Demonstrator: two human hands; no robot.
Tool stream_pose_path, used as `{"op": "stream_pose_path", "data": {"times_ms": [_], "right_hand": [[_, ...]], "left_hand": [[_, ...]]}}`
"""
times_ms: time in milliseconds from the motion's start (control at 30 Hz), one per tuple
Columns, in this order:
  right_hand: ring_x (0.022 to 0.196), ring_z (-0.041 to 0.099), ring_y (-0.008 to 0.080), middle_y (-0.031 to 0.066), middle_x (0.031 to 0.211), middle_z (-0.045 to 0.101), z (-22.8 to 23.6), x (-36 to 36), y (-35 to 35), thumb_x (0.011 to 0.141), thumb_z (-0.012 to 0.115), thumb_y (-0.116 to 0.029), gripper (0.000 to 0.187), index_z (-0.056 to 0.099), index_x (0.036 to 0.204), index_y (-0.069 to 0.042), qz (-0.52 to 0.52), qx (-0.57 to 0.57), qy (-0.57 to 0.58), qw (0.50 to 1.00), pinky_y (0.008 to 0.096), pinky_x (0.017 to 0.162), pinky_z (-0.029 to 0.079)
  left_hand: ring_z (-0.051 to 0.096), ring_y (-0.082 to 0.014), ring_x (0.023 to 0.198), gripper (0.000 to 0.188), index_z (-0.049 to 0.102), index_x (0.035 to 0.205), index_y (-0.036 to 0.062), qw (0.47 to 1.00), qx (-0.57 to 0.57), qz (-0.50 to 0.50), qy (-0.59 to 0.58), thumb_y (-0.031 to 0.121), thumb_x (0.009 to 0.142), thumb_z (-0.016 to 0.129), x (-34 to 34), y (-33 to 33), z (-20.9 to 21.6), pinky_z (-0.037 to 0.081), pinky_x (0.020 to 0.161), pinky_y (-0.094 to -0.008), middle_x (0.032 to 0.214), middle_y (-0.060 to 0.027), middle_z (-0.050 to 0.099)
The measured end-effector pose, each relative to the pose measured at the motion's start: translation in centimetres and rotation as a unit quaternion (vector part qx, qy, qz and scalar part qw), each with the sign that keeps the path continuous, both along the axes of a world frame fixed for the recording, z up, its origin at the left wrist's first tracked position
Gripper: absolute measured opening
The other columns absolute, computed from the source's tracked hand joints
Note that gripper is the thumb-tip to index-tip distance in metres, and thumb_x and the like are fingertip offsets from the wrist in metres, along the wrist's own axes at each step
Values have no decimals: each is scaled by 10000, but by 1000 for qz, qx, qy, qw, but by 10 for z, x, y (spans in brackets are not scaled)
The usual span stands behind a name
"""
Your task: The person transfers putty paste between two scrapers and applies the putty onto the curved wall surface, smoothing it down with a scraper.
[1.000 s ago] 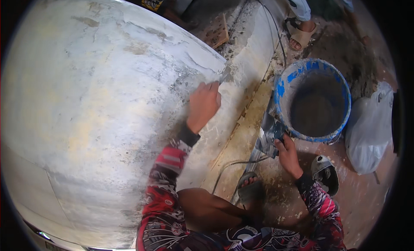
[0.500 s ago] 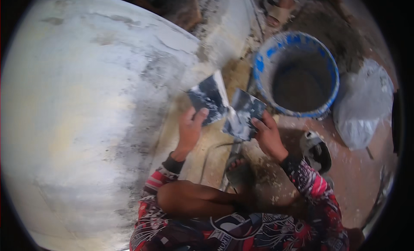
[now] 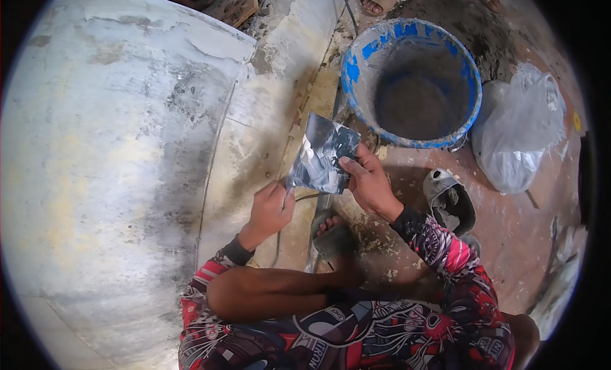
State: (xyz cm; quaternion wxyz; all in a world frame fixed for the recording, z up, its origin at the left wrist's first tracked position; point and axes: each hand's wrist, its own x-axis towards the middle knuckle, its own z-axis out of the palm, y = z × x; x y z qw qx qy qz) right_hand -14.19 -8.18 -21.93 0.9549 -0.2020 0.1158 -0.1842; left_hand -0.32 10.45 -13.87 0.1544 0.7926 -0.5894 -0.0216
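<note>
My right hand [image 3: 374, 185] grips a dark, flat putty spreader [image 3: 340, 141], thumb on its upper face. Pale grey paste is smeared over that blade, thickest along its left part. Close by on the left, my left hand [image 3: 267, 212] is closed with its fingers curled. It pinches a second spreader [image 3: 289, 184], turned nearly edge-on so that little of it shows. This edge is at the lower left corner of the first blade; whether they touch I cannot tell. Both hands are above a stained, yellowish strip of floor, in front of my bent leg.
A paste-coated blue bucket [image 3: 476, 93] stands ahead on the right, beside a clear plastic bag [image 3: 519, 138]. Nearer lies a cut-open, shell-like container [image 3: 439, 182]. A large whitish curved surface [image 3: 121, 160] fills the left. Another person's foot [image 3: 374, 6] shows at the far edge.
The left spreader has turned from face-up to nearly edge-on, and my left hand has dropped lower. The right spreader has tilted more upright. The whole view has shifted, bringing the bucket farther up.
</note>
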Motion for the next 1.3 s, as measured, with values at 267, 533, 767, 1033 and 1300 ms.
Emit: {"op": "stream_pose_path", "data": {"times_ms": [267, 533, 767, 1033, 1300], "right_hand": [[1066, 545, 95, 20, 1193, 613, -7, 17, -10, 989, 479, -10, 362, 504, 1349, -19, -36, -155, 6, 987, 267, 953, 440], [1083, 554, 100, 24, 1243, 601, -18, 10, -5, 972, 518, -50, 404, 492, 1375, -39, -58, -26, 53, 997, 290, 963, 448], [1027, 587, 112, 7, 1169, 600, 11, 2, -12, 966, 506, -25, 335, 512, 1298, -66, 54, 3, 75, 996, 330, 840, 544], [982, 573, 84, -3, 1128, 595, 11, -5, -18, 961, 519, -32, 364, 497, 1324, -44, 38, -141, 69, 987, 287, 825, 528], [1052, 512, 97, 1, 1190, 582, 46, 1, -36, 962, 514, -36, 382, 487, 1341, -9, 9, -208, 61, 976, 263, 949, 416]], "left_hand": [[524, -311, 541, 117, 567, 797, -7, 985, 6, 170, -7, 61, 869, 629, 47, 30, -26, 419, 515, -389, 653, -138, 549], [591, -71, 907, 184, 639, 1093, -23, 742, -301, 306, 514, 92, 951, 619, 56, -22, 45, 489, 824, -266, 980, -28, 655], [598, -80, 811, 171, 667, 1046, 7, 845, -233, 305, 373, 91, 897, 674, 63, -18, 51, 497, 750, -265, 888, -4, 662], [557, -172, 638, 177, 661, 1010, 19, 957, -132, 247, 81, 141, 886, 688, 85, -18, 73, 470, 638, -309, 776, -75, 653], [635, -318, 1129, 348, 676, 1129, -15, 995, -85, 44, -20, -103, 813, 559, 40, -61, 134, 486, 978, -359, 1226, -154, 668]]}}
